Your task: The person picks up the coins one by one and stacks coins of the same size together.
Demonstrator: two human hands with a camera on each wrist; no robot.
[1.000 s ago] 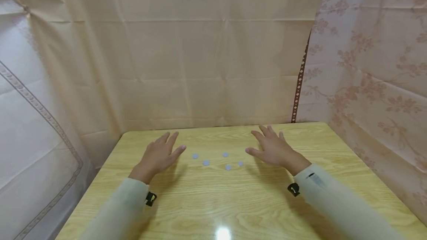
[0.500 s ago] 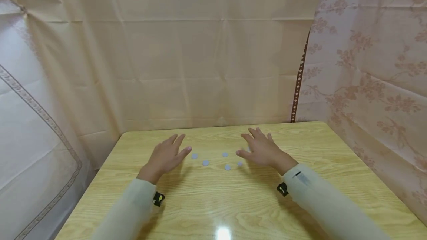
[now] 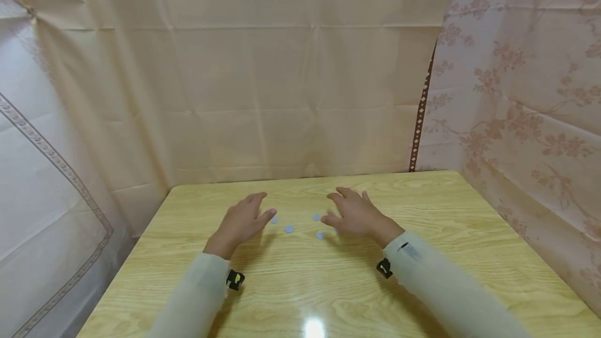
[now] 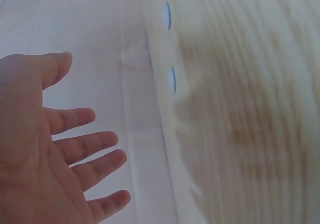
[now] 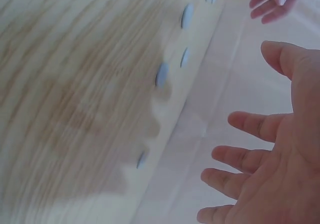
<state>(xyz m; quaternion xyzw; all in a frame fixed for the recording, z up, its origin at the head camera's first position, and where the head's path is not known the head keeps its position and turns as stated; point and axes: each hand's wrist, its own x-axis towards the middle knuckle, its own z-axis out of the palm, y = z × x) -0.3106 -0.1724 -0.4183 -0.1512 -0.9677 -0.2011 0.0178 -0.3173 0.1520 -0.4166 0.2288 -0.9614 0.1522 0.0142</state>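
Several small pale blue-grey round discs lie flat and apart near the middle of the table; one (image 3: 289,229) is left of centre and another (image 3: 320,235) right of centre. My left hand (image 3: 239,223) hovers at the left of the group, its thumb near the leftmost disc (image 3: 274,220). Over the right side hangs my right hand (image 3: 359,216), partly hiding a disc below its thumb. Both wrist views show spread, relaxed fingers on the left hand (image 4: 40,149) and right hand (image 5: 280,164), holding nothing and raised off the wood.
The light wood-grain table (image 3: 300,286) has a bright reflection near its front. A beige curtain (image 3: 291,93) hangs behind its far edge. A floral curtain (image 3: 530,98) is on the right, and a pale cloth (image 3: 37,197) on the left.
Both hands have moved inward toward each other over the table, the right one farther, coming over the rightmost disc. The discs have stayed where they were.
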